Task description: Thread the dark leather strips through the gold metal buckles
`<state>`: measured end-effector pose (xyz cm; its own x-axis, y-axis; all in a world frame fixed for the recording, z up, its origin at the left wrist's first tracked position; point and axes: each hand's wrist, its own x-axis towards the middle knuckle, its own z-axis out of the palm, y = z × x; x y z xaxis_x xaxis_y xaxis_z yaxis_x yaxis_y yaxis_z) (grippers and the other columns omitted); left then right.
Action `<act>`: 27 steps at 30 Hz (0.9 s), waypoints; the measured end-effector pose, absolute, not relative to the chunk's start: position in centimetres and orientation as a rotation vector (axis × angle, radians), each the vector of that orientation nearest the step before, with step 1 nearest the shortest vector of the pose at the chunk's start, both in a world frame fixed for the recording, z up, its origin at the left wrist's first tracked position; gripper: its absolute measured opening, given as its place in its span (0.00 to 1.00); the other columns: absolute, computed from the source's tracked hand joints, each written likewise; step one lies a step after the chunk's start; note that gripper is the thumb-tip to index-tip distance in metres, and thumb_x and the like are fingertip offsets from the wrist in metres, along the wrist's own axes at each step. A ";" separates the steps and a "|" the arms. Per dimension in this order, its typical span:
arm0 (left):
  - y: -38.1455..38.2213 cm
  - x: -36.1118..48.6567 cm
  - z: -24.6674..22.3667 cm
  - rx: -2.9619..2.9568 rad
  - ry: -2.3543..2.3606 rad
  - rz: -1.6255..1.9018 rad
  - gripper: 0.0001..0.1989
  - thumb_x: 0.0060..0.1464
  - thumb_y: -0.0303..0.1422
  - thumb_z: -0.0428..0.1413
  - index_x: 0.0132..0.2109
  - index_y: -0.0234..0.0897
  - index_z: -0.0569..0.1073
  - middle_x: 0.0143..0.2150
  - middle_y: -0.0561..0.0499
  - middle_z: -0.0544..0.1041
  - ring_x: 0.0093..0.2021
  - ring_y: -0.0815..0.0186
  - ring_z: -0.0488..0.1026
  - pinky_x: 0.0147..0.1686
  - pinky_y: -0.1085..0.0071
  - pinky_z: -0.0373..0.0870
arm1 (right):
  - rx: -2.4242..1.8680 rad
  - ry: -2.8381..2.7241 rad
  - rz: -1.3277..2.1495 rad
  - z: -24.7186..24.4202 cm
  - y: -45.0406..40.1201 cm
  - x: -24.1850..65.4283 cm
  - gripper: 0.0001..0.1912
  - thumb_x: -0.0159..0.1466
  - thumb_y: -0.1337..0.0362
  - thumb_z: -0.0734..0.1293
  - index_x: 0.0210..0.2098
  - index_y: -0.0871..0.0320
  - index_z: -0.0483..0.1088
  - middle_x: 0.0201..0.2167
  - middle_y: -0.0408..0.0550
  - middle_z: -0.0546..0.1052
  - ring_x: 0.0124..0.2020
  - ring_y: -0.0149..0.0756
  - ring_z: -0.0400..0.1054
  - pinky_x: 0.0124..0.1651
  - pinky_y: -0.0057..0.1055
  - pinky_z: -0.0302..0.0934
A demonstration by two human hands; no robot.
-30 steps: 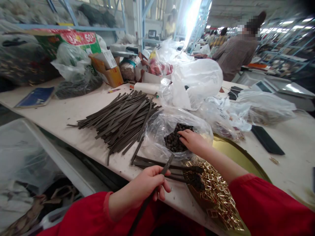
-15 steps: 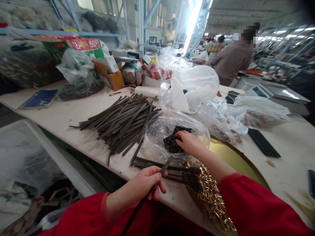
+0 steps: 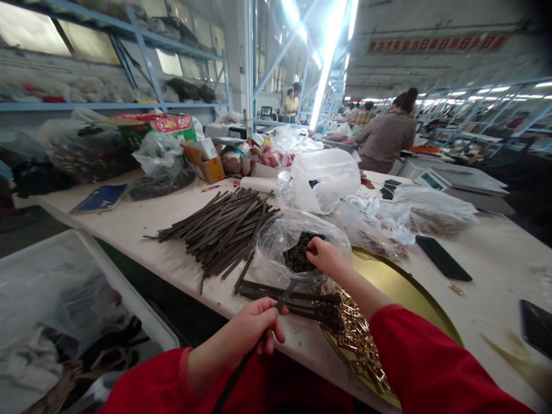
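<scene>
In my left hand (image 3: 261, 325) a long dark strap (image 3: 235, 376) is pinched between thumb and fingers, one end pointing up toward the bag and the rest hanging down to my lap. My right hand (image 3: 328, 257) is at the mouth of a clear plastic bag (image 3: 269, 244), its fingertips pressed together at the edge of a heap of small black pieces (image 3: 297, 257). Whatever those fingertips hold is too small to make out. Below the bag lie several finished-looking straps (image 3: 280, 291), their ends reaching over gold metal buckles (image 3: 356, 325) on a round gold tray (image 3: 399, 282).
A big pile of dark straps (image 3: 222, 227) lies left of the bag. Behind are a white plastic bag (image 3: 330, 178), an orange box (image 3: 209, 167) and a blue booklet (image 3: 100, 198). To the right lies a black flat object (image 3: 443, 258). A person (image 3: 386, 135) stands beyond the table.
My view has tilted upward. The right-hand fingers, earlier spread into the black pieces, have drawn together and risen slightly at the heap's edge. My left hand keeps its hold on the strap.
</scene>
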<state>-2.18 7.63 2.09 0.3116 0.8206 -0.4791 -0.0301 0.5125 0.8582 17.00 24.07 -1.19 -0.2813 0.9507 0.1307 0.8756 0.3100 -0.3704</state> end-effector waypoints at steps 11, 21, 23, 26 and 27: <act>9.2 -0.6 0.9 0.956 1.133 0.674 0.10 0.55 0.34 0.45 0.39 0.33 0.65 0.21 0.56 0.71 0.12 0.78 0.60 0.11 0.83 0.49 | -1.570 -1.970 0.544 -1.8 22.7 19.1 0.10 0.52 0.66 0.63 0.33 0.58 0.72 0.24 0.45 0.73 0.28 0.36 0.67 0.34 0.32 0.58; 10.4 -0.9 0.6 0.998 1.116 0.721 0.10 0.54 0.35 0.46 0.38 0.33 0.66 0.21 0.56 0.70 0.12 0.78 0.58 0.11 0.81 0.48 | -1.430 -1.646 1.063 -0.1 21.8 18.6 0.14 0.53 0.62 0.62 0.38 0.58 0.70 0.25 0.44 0.73 0.29 0.33 0.69 0.36 0.33 0.64; 10.6 -0.9 1.0 1.043 1.104 0.762 0.10 0.55 0.36 0.46 0.38 0.33 0.66 0.19 0.57 0.69 0.11 0.78 0.56 0.12 0.81 0.47 | -1.280 -1.417 1.436 1.0 20.0 18.2 0.14 0.54 0.60 0.64 0.40 0.57 0.70 0.28 0.43 0.74 0.31 0.31 0.71 0.39 0.31 0.65; 10.3 -0.9 1.7 1.130 1.105 0.787 0.11 0.55 0.37 0.46 0.37 0.33 0.66 0.18 0.58 0.68 0.12 0.78 0.55 0.12 0.81 0.48 | -1.054 -0.984 1.857 2.4 16.9 17.8 0.15 0.49 0.64 0.71 0.37 0.56 0.72 0.29 0.41 0.75 0.31 0.26 0.70 0.41 0.27 0.65; 10.1 -1.0 1.9 1.161 1.113 0.774 0.11 0.55 0.37 0.46 0.37 0.33 0.66 0.18 0.58 0.68 0.12 0.78 0.55 0.12 0.81 0.48 | -1.023 -0.916 1.900 2.6 16.0 17.7 0.15 0.48 0.66 0.73 0.36 0.56 0.73 0.29 0.41 0.75 0.30 0.25 0.70 0.41 0.26 0.65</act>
<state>-0.95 10.11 1.89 0.3009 0.9154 -0.2675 0.0681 0.2592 0.9634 17.67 15.97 2.57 -0.3754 0.8693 -0.3217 -0.2898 -0.4397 -0.8501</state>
